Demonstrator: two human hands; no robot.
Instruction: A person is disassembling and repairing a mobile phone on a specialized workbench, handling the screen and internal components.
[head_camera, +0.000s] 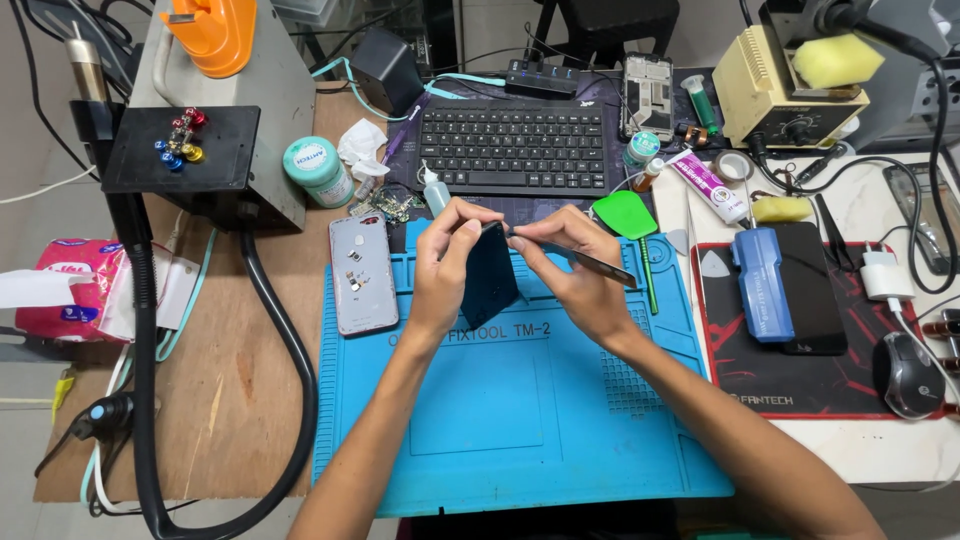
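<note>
Item: dark phone panel (490, 275), upright near blue mat's (520, 420) far edge, pinched in my left hand (445, 265); right hand (575, 265) grips tweezers (590, 262) at its top—slip risks scratching.

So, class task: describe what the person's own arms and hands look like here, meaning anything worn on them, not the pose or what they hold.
Both forearms are bare up to the bottom edge of the picture: no sleeves show. The left hand and right hand wear no gloves. No rings, watch, wristband or markings can be seen on either. The fingernails look short and unpainted.
</note>
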